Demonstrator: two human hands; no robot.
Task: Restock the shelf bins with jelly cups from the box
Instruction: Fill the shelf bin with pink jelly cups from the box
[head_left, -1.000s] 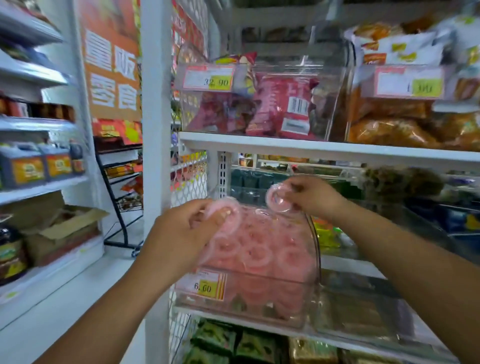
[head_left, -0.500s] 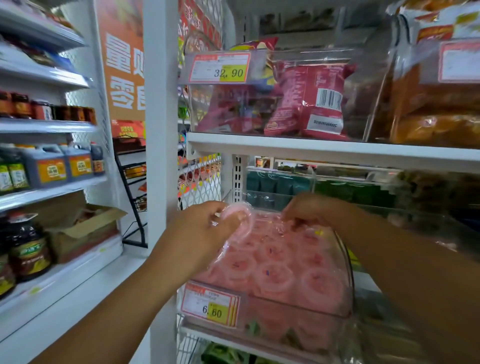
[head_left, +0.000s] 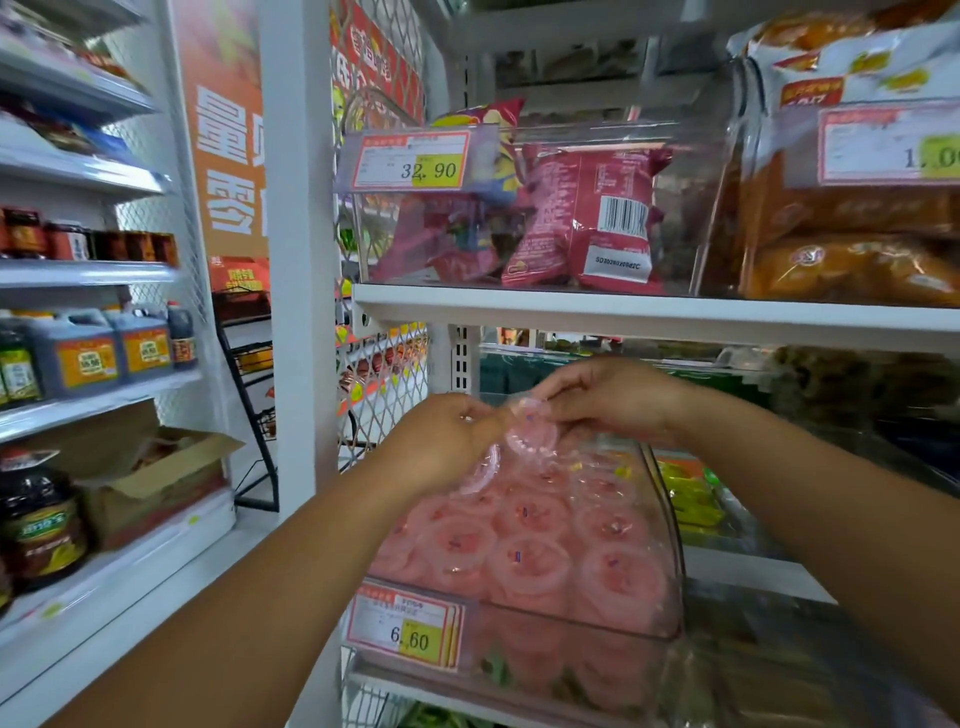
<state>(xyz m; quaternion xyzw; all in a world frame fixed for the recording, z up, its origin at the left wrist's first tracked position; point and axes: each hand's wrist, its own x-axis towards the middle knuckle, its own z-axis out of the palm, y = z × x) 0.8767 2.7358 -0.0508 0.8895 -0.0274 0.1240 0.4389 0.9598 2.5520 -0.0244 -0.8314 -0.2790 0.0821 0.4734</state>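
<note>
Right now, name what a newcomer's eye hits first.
The clear bin packed with pink jelly cups, low centre, with its yellow 6.60 price tag. Just above it, the left hand and right hand pinch one jelly cup. Red snack bags sit on the shelf overhead.

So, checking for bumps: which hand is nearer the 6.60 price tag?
Left. The left hand sits above the 6.60 price tag; the right hand is higher and further right.

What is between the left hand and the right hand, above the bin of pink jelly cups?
One pink jelly cup, in the head view. The left hand and the right hand both pinch it, above the clear bin.
</note>
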